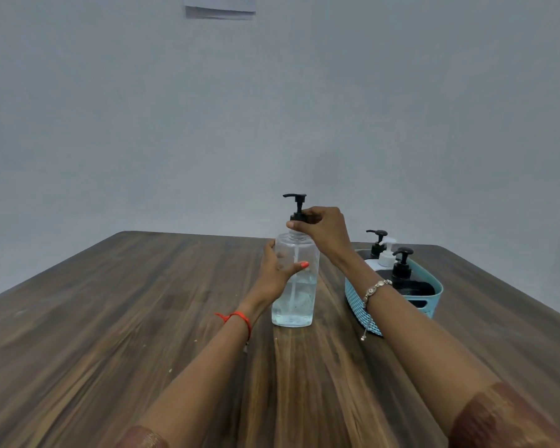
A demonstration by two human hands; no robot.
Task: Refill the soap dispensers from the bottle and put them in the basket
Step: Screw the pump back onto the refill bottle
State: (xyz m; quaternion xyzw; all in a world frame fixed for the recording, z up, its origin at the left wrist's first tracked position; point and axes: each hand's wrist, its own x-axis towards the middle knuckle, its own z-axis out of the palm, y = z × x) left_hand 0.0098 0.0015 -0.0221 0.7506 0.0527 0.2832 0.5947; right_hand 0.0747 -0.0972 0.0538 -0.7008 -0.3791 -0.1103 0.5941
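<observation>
Here, the bottle: a clear, flat-sided plastic pump bottle point(299, 305) stands upright on the dark wood-grain table point(143, 302), near the middle and just left of the basket.
Contents: pale blue, see-through liquid fills roughly the lower half; a thin dip tube shows through the empty upper part.
Pump: a black pump top point(296, 202) with its spout pointing left, raised on its stem.
Left hand point(277, 273): wrapped round the bottle's upper body, thumb with an orange nail across the front.
Right hand point(324, 229): fingers and thumb clamped on the black collar at the neck.
Basket: a light-blue perforated plastic basket point(356, 295) on the table, behind the right forearm.
In the basket: two black dispensers with black pumps point(403, 270) and one white dispenser with a white pump point(387, 255), all upright.
Wrists: red thread point(240, 318) on the left, a beaded metal bracelet point(375, 287) on the right.
Backdrop: plain grey wall point(272, 108).
</observation>
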